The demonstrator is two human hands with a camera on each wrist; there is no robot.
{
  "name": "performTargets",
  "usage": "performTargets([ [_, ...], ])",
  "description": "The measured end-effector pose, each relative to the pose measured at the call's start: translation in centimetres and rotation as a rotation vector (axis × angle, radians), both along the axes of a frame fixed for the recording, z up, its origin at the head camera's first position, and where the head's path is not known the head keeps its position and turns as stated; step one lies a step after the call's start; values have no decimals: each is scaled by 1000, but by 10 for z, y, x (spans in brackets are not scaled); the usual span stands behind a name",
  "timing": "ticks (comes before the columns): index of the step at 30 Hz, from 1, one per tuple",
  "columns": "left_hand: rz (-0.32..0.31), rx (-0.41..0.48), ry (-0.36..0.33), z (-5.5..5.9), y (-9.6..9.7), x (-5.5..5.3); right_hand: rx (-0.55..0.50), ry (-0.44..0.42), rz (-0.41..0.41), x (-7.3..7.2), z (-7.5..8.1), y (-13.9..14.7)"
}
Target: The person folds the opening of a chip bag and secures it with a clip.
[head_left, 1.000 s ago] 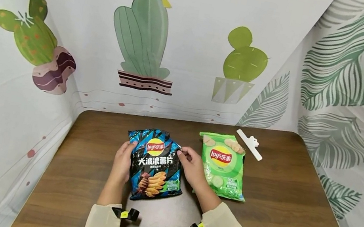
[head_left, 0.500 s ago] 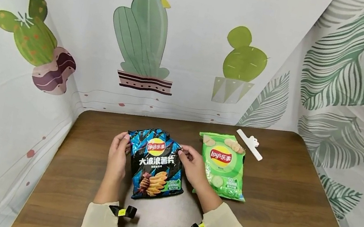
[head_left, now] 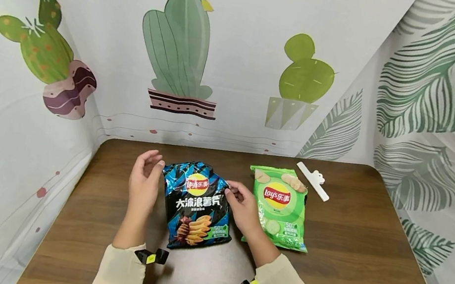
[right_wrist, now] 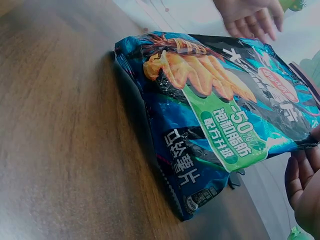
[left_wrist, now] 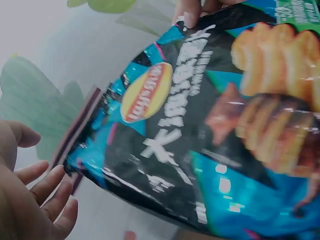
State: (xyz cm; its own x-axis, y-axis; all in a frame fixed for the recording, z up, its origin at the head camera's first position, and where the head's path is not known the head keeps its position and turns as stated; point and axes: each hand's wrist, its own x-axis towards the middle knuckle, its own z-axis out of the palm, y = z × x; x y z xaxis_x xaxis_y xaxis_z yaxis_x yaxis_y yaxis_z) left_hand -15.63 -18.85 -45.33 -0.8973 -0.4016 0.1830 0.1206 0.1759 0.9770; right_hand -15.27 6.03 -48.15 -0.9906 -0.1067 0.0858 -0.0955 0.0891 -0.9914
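Note:
A blue and black chip bag (head_left: 197, 207) is tilted up off the wooden table, its printed front facing me. My right hand (head_left: 242, 209) pinches its upper right corner between thumb and fingers; in the right wrist view that hand (right_wrist: 306, 185) shows at the right edge. Beside the upper left corner is my left hand (head_left: 143, 185). The left wrist view shows this hand (left_wrist: 30, 190) with thumb apart and fingers extended near the bag's corner; whether a fingertip touches it, I cannot tell. A green chip bag (head_left: 281, 211) lies flat to the right, partly behind my right hand.
A white sealing clip (head_left: 313, 180) lies at the table's back, past the green bag. The brown table (head_left: 351, 263) ends at a printed cloth wall (head_left: 240, 64) behind. Black wrist cameras sit at both cuffs, one at the left cuff (head_left: 156, 256).
My left hand has let go of the blue bag's left side and moved left and up, its fingers spreading. The blue bag has shifted slightly right. My right hand keeps its pinch.

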Motion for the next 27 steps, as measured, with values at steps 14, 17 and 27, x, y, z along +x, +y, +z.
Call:
performTargets([
  [14,-167,-504,-91,32,15,-2,-1,29,32,0,2,2],
  [17,-243,-598,-97,38,19,-4,0,35,42,0,1,2],
  [27,-402,-844,-220,46,28,-13,-13,64,62,0,1,1],
])
